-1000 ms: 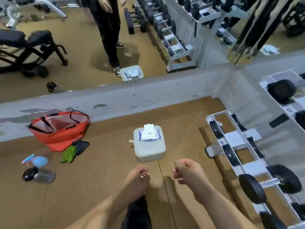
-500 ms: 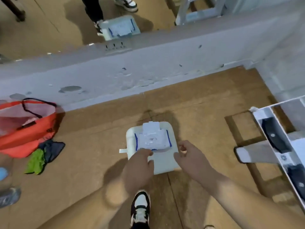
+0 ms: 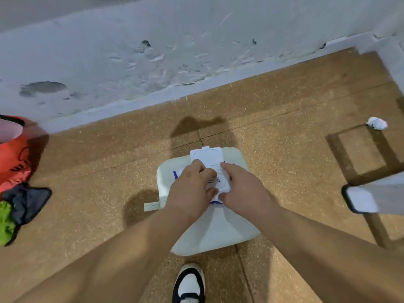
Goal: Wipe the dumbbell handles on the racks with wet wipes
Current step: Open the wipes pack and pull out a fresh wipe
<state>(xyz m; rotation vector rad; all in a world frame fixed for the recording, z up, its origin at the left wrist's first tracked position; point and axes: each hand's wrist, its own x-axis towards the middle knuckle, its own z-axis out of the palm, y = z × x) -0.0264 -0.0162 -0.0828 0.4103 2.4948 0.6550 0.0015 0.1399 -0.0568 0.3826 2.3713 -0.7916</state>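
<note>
White soft wet-wipe pack [image 3: 209,228] on brown cork floor [image 3: 284,149], opening hidden under both hands: left hand [image 3: 192,189] and right hand [image 3: 242,189] pinch at it, fingers curled; can't tell if a wipe is caught. Orange bag [image 3: 13,154] cut off left. Half a second back they only reached its near edge.

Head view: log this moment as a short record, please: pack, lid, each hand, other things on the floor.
wipes pack: white, lying on the floor
lid: flipped open, away from the person
left hand: fingers curled at the opening; grip unclear
right hand: fingertips at the opening; grip unclear
also: orange bag, crumpled white wad, rack foot
</note>
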